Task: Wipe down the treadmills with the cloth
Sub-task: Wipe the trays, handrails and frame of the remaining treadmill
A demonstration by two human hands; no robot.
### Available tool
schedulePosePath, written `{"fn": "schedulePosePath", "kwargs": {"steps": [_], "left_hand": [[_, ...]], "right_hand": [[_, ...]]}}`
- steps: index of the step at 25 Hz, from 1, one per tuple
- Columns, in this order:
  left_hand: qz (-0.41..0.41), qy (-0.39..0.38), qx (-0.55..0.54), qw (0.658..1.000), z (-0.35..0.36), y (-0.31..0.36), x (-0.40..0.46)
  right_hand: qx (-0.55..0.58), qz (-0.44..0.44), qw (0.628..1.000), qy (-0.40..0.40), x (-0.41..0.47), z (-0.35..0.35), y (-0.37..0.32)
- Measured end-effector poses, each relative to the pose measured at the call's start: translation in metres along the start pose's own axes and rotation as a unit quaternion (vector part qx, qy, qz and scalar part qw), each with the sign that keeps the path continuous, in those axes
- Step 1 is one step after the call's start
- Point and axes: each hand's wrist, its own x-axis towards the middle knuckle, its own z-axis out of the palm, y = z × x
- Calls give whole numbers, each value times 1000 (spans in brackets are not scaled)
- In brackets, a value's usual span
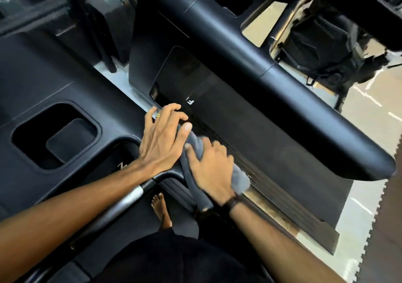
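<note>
A grey cloth [239,179] is wrapped over the black handrail [167,174] of the near treadmill, at the frame's middle. My right hand [212,169] grips the cloth, fingers curled round it and the rail. My left hand [164,137] lies just left of it with straight, spread fingers, resting on the rail's far end; its thumb touches the cloth. The treadmill console [65,91] with a recessed cup holder fills the left. A second treadmill's long black arm [282,86] runs diagonally across the right, above its belt [250,130].
A black backpack [322,43] sits on the floor at the upper right. Pale floor with white lines [369,141] shows at the right, beside a dark mat's toothed edge [389,195]. My bare foot [162,211] stands below the rail.
</note>
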Motion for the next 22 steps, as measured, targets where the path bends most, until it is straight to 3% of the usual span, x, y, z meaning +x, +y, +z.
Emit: {"fn": "schedulePosePath", "kwargs": {"steps": [3, 5, 7, 9, 11, 13, 16, 19, 21, 22], "left_hand": [[0, -3, -12, 1000, -3, 3, 2], [-1, -4, -10, 1000, -3, 2, 2], [4, -2, -1, 1000, -12, -9, 6], [9, 17, 33, 999, -23, -25, 17], [-7, 28, 71, 997, -29, -37, 30], [-10, 22, 98, 995, -28, -38, 33], [-8, 24, 113, 993, -26, -36, 32], [-26, 28, 95, 995, -27, -38, 32], [-39, 42, 91, 994, -28, -39, 31], [-41, 44, 95, 994, -27, -38, 30]], "right_hand": [[125, 15, 974, -189, 71, 27, 19], [196, 113, 945, -237, 75, 34, 55], [202, 184, 929, -248, 50, 12, 82], [80, 170, 965, -181, 18, -11, 92], [-50, 71, 994, -65, -21, -23, 63], [-67, -28, 997, 6, -15, -8, 13], [97, -17, 986, -138, 56, 12, -34], [276, 113, 915, -272, 87, 18, 16], [232, 177, 917, -272, 61, 7, 55], [163, 182, 936, -254, 44, 0, 66]]}}
